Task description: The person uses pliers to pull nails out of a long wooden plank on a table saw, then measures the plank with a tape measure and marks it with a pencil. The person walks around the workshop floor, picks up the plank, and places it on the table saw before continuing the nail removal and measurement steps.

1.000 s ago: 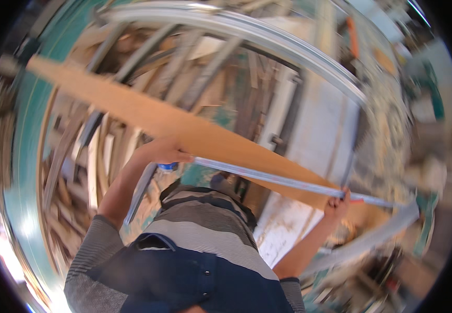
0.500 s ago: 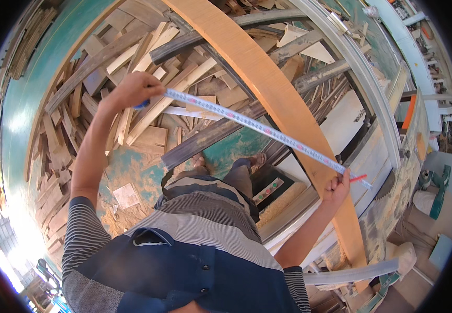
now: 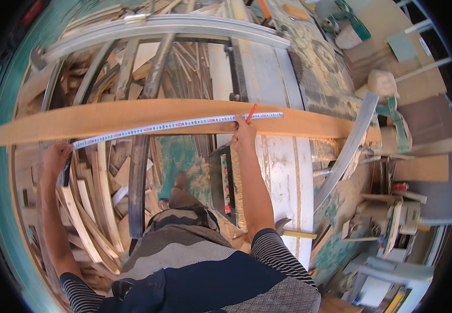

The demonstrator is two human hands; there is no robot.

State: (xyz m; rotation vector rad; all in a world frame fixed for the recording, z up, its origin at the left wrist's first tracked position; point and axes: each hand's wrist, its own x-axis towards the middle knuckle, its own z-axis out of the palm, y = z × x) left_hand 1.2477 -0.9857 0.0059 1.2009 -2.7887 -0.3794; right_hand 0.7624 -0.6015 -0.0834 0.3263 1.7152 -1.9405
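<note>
A long, gently curved wooden board (image 3: 106,110) spans the view from left to right. Along its near edge stretches the white blade of a tape measure (image 3: 166,125). My left hand (image 3: 56,157) is closed around the tape measure's dark case, mostly hidden in the fist, just off the board's near edge at left. My right hand (image 3: 244,131) is closed at the board's near edge, pinching the blade near its free end. A slim red pencil (image 3: 252,112) sticks up from the same fingers. The blade's tip runs a little right of that hand, over the board.
Beneath the board is a saw table (image 3: 283,161) with a metal rail (image 3: 168,23) beyond. Scrap wood strips (image 3: 90,208) heap at left between dark bars (image 3: 140,182). A hammer (image 3: 293,233) lies on the table near my right arm. A grey metal strip (image 3: 348,148) angles across the board's right end.
My view has turned, so the board now runs sideways. The tape blade, slanting across the board before, now lies along it, and my left hand has come to the board's near edge.
</note>
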